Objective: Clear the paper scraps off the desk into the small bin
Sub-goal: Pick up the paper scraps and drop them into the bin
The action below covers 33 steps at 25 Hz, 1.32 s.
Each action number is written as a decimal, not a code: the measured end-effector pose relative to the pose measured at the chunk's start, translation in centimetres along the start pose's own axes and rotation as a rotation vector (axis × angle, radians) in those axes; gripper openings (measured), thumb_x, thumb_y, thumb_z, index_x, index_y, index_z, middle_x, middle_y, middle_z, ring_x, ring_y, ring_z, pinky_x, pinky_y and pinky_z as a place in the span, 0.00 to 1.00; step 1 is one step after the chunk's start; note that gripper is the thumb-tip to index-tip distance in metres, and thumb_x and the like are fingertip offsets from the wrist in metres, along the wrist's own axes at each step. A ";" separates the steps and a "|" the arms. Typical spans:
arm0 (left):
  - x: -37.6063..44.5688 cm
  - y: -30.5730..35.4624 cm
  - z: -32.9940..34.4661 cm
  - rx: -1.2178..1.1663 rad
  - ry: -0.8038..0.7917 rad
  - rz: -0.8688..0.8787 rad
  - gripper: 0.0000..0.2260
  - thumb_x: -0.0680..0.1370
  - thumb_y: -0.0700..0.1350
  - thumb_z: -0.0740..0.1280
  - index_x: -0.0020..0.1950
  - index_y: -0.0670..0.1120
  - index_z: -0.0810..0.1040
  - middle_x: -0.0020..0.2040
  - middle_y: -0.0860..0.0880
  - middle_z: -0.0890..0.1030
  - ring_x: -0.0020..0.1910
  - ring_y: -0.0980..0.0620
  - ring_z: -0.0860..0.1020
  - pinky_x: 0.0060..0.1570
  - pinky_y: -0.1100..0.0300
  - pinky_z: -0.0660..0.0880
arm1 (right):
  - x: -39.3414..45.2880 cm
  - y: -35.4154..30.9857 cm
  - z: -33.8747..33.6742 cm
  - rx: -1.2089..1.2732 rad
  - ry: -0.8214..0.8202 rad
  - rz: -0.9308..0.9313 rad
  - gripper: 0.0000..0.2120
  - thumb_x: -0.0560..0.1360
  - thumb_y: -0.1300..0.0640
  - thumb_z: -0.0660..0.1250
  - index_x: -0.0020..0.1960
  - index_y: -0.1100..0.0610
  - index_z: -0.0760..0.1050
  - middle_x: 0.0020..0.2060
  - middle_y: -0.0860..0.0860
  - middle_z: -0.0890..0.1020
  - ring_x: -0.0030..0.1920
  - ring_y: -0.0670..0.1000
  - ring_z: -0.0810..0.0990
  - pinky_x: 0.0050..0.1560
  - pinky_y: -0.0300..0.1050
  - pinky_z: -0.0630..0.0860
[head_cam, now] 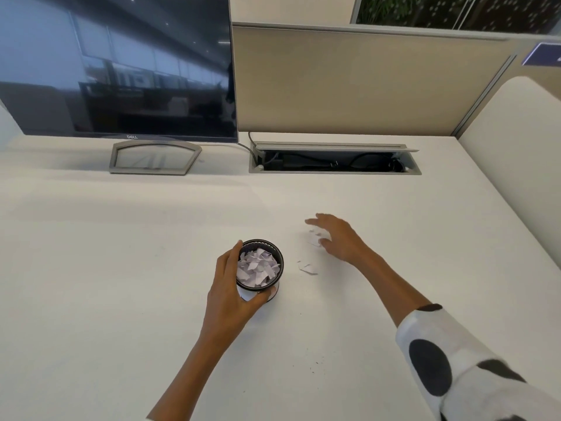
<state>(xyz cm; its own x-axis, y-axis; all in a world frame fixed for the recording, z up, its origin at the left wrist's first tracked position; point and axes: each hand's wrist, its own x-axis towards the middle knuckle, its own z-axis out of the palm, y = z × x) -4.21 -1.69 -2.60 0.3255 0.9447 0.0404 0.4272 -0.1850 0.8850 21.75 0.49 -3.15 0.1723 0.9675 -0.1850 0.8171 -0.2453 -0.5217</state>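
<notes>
Left hand (226, 287) grips the scrap-filled bin (261, 265), fingers curled round it. Right hand (337, 237), fingers spread, over loose scraps (315, 238) mid-tabletop (121, 268).

White tabletop (121, 268). On it: black mesh bin (274, 255) w/ paper scraps, centre; loose scraps (307, 268) just right of bin, more (314, 238) farther back; monitor stand (154, 158) rear left; open cable tray (334, 159) rear centre.

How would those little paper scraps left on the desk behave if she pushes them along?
The loose paper scraps look thin and torn, so probably very light and floppy. On the smooth desk they would likely slide easily, scatter, and be fiddly to pinch. The right hand hovers open over more.
</notes>
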 end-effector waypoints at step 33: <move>0.2 0.0 0.3 -0.082 0.024 -0.040 0.40 0.62 0.46 0.79 0.68 0.53 0.62 0.65 0.54 0.71 0.61 0.56 0.72 0.58 0.60 0.70 | -3.3 -2.2 3.5 -0.149 -0.059 -0.009 0.16 0.70 0.55 0.72 0.57 0.53 0.78 0.56 0.51 0.75 0.57 0.54 0.71 0.52 0.47 0.71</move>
<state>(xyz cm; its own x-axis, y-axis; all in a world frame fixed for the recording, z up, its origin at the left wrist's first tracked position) -3.88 -1.62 -2.74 0.2887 0.9573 0.0150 0.3681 -0.1254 0.9213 17.43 -2.33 -4.32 0.1350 0.9633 -0.2318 0.8919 -0.2200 -0.3950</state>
